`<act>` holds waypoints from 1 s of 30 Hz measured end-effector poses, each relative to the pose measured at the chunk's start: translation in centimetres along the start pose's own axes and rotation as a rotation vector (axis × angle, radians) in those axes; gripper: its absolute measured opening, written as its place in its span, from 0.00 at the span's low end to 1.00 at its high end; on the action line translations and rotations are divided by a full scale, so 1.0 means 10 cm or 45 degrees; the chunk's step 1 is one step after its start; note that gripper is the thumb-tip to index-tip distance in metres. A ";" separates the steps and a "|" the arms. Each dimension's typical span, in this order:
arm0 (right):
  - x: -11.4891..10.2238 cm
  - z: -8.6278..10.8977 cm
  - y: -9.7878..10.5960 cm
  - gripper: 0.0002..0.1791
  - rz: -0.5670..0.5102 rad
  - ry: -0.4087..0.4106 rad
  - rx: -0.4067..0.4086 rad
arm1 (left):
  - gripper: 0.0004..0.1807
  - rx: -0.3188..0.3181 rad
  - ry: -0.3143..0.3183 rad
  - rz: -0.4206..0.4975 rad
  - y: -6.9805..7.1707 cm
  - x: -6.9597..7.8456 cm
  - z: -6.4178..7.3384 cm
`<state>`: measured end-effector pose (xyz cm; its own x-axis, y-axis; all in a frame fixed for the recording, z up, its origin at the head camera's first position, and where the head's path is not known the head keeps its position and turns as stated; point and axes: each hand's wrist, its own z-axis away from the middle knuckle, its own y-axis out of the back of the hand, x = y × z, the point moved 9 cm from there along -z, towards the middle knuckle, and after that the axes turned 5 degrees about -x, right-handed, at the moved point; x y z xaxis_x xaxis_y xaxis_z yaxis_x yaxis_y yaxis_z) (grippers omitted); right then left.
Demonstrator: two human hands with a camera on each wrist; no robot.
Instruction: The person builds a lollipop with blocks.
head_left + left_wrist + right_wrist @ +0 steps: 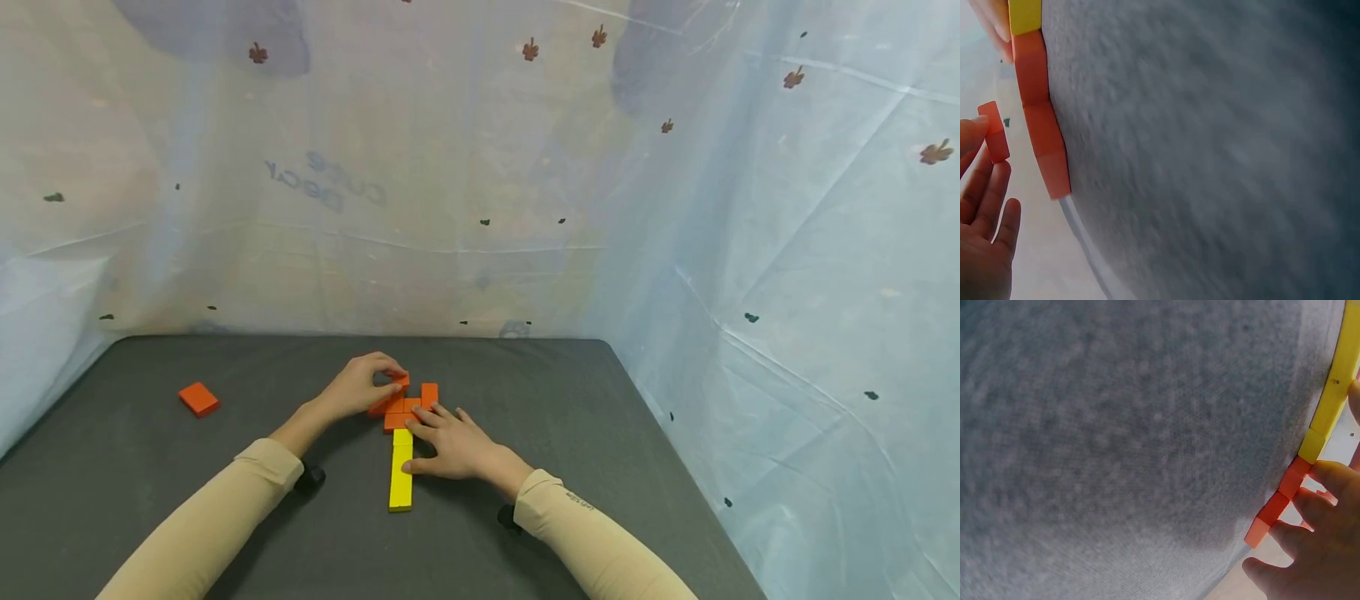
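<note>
In the head view, my left hand (357, 387) pinches a small orange block (402, 381) between thumb and fingers, above the far left of a group of orange blocks (393, 422). The left wrist view shows that held block (995, 134) apart from the row of orange blocks (1040, 119) on the surface. My right hand (457, 447) lies with spread fingers at the group's right side, fingertips on or against the orange blocks. Its thumb touches the long yellow block (401, 487), which runs toward me from a short yellow block (403, 437) below the orange ones.
A lone orange block (198, 399) lies on the dark grey table (135, 483) at the left. Translucent sheeting with leaf prints (450, 275) hangs behind the table and along its right side.
</note>
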<state>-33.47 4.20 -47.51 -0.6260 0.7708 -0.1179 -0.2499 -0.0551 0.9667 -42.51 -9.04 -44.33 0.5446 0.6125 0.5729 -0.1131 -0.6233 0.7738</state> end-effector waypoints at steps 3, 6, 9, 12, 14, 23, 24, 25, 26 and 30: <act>0.00 0.00 0.00 0.43 -0.002 0.004 0.006 | 0.12 -0.022 -0.009 -0.027 -0.07 0.01 -0.06; 0.00 0.00 0.00 0.43 -0.002 0.004 0.008 | 0.12 -0.046 -0.008 -0.051 -0.13 0.00 -0.11; 0.00 0.00 0.01 0.43 -0.004 0.006 0.005 | 0.12 -0.071 -0.002 -0.064 -0.18 -0.01 -0.15; 0.00 0.01 0.02 0.43 -0.006 0.004 -0.003 | 0.12 -0.100 0.012 -0.072 -0.22 -0.02 -0.18; 0.00 0.01 0.02 0.43 -0.003 0.002 -0.005 | 0.13 -0.119 0.027 -0.079 -0.25 -0.04 -0.19; 0.00 0.00 0.01 0.43 -0.001 -0.011 -0.022 | 0.13 -0.175 0.060 -0.087 -0.31 -0.04 -0.22; 0.00 0.00 0.00 0.43 0.001 -0.012 -0.023 | 0.13 -0.183 0.064 -0.095 -0.32 -0.04 -0.22; 0.00 0.00 0.00 0.43 0.005 -0.010 -0.022 | 0.13 -0.194 0.068 -0.099 -0.32 -0.04 -0.22; 0.00 0.00 0.00 0.43 0.008 -0.009 -0.020 | 0.13 -0.210 0.075 -0.103 -0.33 -0.04 -0.22; 0.01 0.00 0.00 0.43 0.016 -0.007 -0.013 | 0.13 -0.276 0.090 -0.107 -0.38 -0.04 -0.22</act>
<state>-33.51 4.25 -47.48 -0.6255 0.7732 -0.1042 -0.2490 -0.0713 0.9659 -44.11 -5.90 -46.93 0.5011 0.6949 0.5158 -0.2496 -0.4547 0.8550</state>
